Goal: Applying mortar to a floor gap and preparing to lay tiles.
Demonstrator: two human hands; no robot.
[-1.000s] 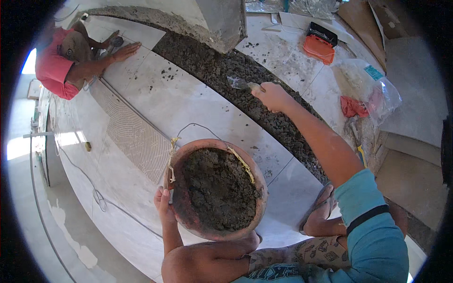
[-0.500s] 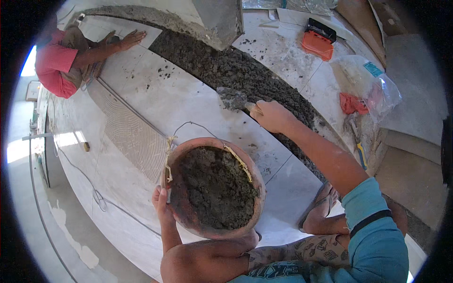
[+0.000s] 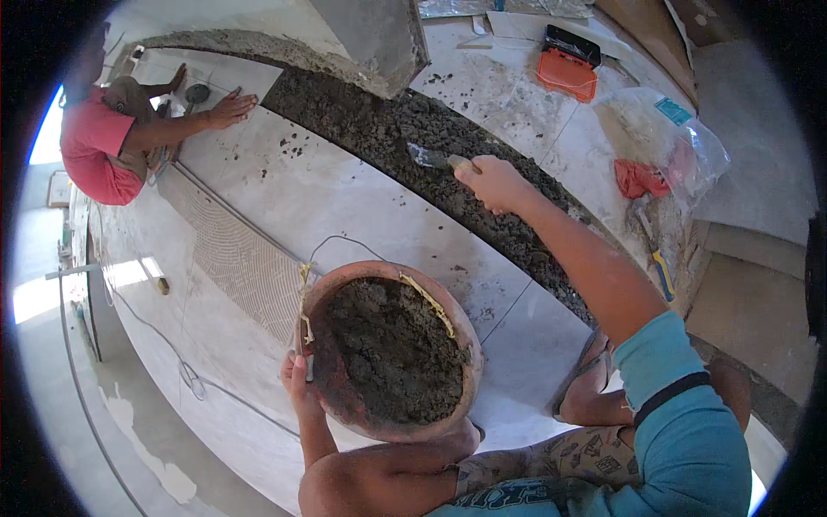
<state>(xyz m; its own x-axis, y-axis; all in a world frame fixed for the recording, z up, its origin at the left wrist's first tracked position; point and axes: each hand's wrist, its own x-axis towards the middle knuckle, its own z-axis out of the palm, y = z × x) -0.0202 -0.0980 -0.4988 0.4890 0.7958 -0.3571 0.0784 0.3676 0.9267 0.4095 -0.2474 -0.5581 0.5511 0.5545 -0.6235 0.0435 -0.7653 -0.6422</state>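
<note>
My right hand is closed round the handle of a trowel. The trowel's blade lies over the strip of dark, crumbly mortar that runs between the pale floor tiles. At the left side of a round reddish-brown tub, my left hand grips the rim, its fingers partly hidden. The tub leans against my legs and holds more dark mortar. Pale yellow strips of cord or cloth are tied at its rim.
At the far left a person in a pink shirt crouches, one hand flat on a tile. Nearby lies ridged adhesive beside a long metal bar. On the right are an orange-and-black case, a plastic bag and a yellow-handled tool.
The trowel has moved from above the tile edge onto the mortar strip, and the lump of mortar on its blade is gone. The other person's hands have shifted, showing a round dark tool.
</note>
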